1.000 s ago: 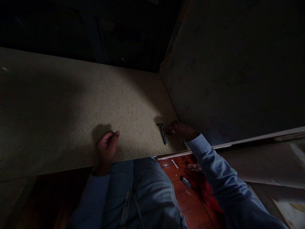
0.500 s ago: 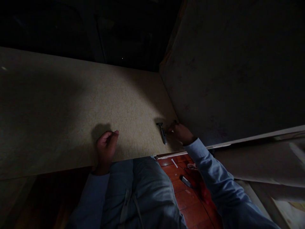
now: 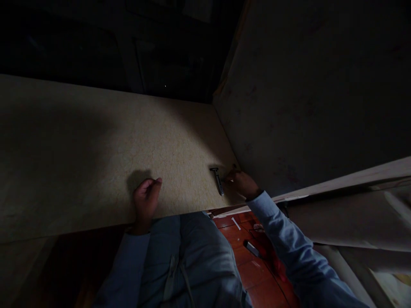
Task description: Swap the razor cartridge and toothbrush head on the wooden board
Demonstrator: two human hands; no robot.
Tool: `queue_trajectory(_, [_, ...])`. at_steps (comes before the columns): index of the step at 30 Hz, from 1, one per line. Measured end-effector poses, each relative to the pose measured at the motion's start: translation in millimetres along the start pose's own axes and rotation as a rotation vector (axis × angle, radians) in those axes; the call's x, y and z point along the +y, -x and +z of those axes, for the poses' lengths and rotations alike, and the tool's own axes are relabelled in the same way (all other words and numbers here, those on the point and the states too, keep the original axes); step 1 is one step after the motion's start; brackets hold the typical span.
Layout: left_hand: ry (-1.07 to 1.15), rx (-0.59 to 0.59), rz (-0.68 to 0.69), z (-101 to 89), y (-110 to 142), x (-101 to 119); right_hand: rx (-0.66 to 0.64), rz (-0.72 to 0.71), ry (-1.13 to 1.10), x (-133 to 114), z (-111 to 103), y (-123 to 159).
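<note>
A pale speckled board [image 3: 96,145] lies flat in front of me in dim light. My left hand [image 3: 146,201] rests on its near edge with the fingers curled into a loose fist, nothing visible in it. My right hand [image 3: 242,184] is at the board's right corner, where an upright dark panel [image 3: 305,98] meets it. Its fingers are pinched together close to a small dark T-shaped tool [image 3: 217,179] that lies on the board. Whether the fingertips hold anything is too dark to tell.
Below the board is red-brown tiled floor [image 3: 253,273] with a small dark object [image 3: 251,248], a white strip [image 3: 236,223] and a red cloth [image 3: 272,261]. My knees in blue clothing [image 3: 192,265] are under the board's edge. Pale boards [image 3: 353,214] lie to the right.
My right hand has drawn slightly back toward the corner beside the tool. The view has shifted a little downward. My left hand has stayed in place.
</note>
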State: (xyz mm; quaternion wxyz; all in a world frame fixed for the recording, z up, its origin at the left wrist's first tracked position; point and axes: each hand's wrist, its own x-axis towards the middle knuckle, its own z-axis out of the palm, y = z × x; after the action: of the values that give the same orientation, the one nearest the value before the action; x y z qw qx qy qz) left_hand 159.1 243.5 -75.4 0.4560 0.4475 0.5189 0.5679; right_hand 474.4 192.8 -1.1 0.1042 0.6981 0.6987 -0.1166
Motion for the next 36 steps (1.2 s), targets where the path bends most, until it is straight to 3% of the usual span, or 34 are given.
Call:
queue_trajectory(6, [0.034, -0.007, -0.026, -1.0, -0.6, -4.7, 0.027, 0.079, 0.049, -9.4, 8.0, 12.9])
queue_trajectory(12, [0.044, 0.006, -0.021, -0.4, -0.5, -3.3, 0.082, 0.003, -0.002, 1.7, 14.4, 12.9])
queue_trajectory(20, [0.036, -0.012, 0.003, -1.3, -0.9, -6.6, 0.226, 0.007, -0.145, 10.8, 31.1, 10.3])
queue_trajectory(27, [0.025, -0.008, -0.009, -0.3, -0.2, -3.4, 0.345, 0.042, -0.211, 12.0, 29.7, 16.6])
queue_trajectory(32, [0.032, -0.004, -0.014, -0.1, -0.6, -3.8, 0.421, 0.191, -0.188, 16.4, 28.6, 29.3])
queue_trajectory(36, [0.026, -0.023, -0.014, -0.3, -0.9, -4.1, 0.315, 0.349, -0.12, 12.0, 29.4, 32.0])
